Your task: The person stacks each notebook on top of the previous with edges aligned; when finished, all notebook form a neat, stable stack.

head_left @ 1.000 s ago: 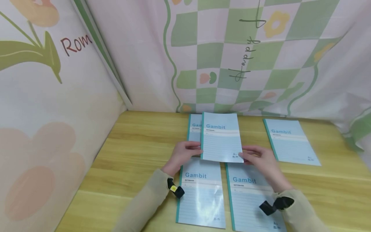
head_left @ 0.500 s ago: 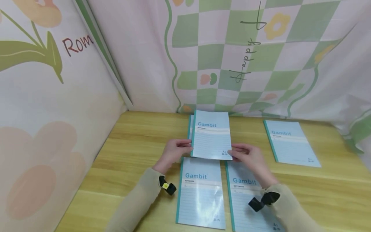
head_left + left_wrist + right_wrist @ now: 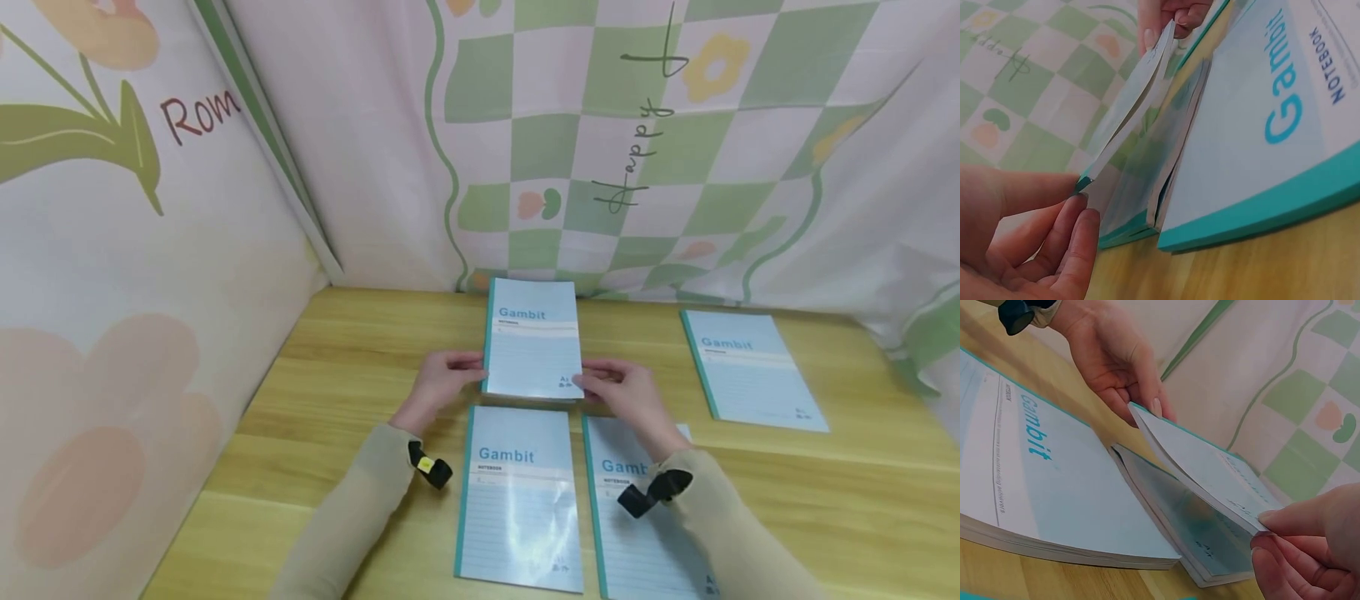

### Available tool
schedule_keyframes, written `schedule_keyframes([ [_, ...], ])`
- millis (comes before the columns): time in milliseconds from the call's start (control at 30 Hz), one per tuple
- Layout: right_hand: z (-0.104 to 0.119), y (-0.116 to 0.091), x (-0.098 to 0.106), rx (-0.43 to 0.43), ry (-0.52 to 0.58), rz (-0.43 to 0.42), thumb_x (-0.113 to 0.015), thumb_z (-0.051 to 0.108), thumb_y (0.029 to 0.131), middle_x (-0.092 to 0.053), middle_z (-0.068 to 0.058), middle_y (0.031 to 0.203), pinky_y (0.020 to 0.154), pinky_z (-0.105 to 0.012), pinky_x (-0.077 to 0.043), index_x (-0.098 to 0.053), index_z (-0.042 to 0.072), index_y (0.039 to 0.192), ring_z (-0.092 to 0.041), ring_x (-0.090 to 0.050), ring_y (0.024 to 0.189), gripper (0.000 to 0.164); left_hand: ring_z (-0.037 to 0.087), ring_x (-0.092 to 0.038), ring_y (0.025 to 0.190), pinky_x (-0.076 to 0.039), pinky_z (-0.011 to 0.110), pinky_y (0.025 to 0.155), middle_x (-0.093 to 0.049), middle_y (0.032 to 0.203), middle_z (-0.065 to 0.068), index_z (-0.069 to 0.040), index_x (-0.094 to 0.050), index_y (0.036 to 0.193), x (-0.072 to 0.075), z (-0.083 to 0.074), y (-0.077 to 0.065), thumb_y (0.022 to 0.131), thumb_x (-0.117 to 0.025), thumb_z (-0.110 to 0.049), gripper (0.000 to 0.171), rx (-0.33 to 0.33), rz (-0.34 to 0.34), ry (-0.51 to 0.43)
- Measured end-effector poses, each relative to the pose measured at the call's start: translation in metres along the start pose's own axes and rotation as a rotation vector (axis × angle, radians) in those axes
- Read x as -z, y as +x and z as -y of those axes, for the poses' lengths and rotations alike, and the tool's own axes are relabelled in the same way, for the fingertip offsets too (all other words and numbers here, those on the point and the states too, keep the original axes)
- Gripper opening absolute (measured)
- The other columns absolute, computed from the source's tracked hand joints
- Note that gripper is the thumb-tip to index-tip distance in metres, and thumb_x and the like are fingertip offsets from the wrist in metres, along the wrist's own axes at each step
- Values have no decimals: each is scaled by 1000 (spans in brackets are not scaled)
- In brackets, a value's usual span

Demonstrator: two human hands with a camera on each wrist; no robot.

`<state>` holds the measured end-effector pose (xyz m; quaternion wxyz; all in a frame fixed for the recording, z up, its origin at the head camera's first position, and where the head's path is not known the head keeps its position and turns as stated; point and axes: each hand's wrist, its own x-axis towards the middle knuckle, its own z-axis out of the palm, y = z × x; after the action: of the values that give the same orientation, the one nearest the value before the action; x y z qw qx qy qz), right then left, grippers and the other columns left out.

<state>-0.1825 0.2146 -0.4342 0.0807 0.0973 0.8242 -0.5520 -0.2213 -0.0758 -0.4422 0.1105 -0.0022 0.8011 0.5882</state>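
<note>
A light blue "Gambit" notebook [image 3: 531, 342] with a teal spine is held level between both hands. My left hand [image 3: 442, 383] pinches its spine edge near the front corner, thumb on top and fingers beneath. At the opposite corner my right hand [image 3: 622, 396] pinches the cover and pages the same way. Under it lies another notebook [image 3: 1194, 531], with a gap between the two in both wrist views; from the head view the upper one hides nearly all of it. A front notebook [image 3: 521, 500] lies just nearer than the hands.
A further notebook [image 3: 645, 508] lies front right, partly under the right forearm. One more notebook [image 3: 753, 371] rests at the back right. The wooden table [image 3: 330, 375] meets a green-checked curtain [image 3: 555, 150] behind and a printed wall covering [image 3: 150, 292] at left.
Both hands have carried the held notebook left and slightly back, so that it now covers the back notebook, whose left part showed earlier. The other notebooks stay where they were.
</note>
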Motion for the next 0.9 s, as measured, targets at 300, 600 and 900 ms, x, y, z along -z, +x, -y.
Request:
schedule_keyframes([
  [300,-3,14,-8,-16,-13,-8,-74,31,96,-66,-12,122,82,-29,-58,-63,8,137,-21,-67,100,49,23,-62,116,-48,41,104,-72,117,2,-12,-74,119,0,7,13,90,-80,-16,29,6,-10,30],
  [600,-6,18,-8,-25,-18,-9,-73,28,97,-67,-13,120,81,-29,-58,-63,6,135,-21,-68,96,46,27,-61,119,-44,42,107,-74,112,4,-9,-76,115,-4,13,20,87,-82,-14,29,-10,-27,41],
  [900,-12,22,-10,-13,-39,-18,-74,24,96,-68,-14,117,79,-29,-58,-64,3,132,-20,-68,93,43,26,-62,117,-46,42,105,-74,112,3,-9,-76,114,-7,15,21,88,-81,-13,27,1,-33,67],
])
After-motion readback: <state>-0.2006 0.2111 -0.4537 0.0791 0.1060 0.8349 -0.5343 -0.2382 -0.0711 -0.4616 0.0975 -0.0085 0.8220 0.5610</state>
